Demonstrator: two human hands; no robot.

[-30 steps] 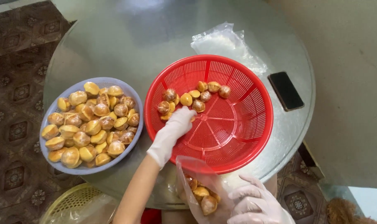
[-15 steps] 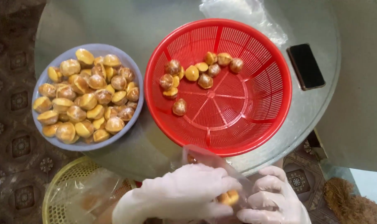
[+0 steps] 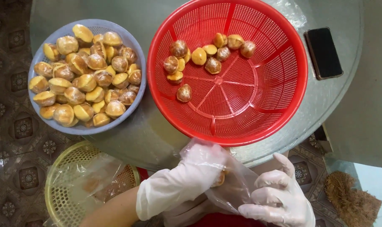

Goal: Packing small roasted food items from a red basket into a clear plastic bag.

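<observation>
Bowl (image 3: 37,63) of cakes (image 3: 83,80) sits left of the basket (image 3: 279,105), phone (image 3: 323,52) right.

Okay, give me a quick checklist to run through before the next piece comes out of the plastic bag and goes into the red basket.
1. Left hand reaches inside the clear plastic bag: ok.
2. Right hand holds the bag from outside: ok.
3. A yellow-brown piece shows by the left fingers; whether it is gripped: cannot tell.
4. Red basket has bare space on its near side: ok.
5. Black phone lies apart from the basket, near the table edge: ok.
6. Blue bowl of pieces sits fully on the glass table: ok.
</observation>
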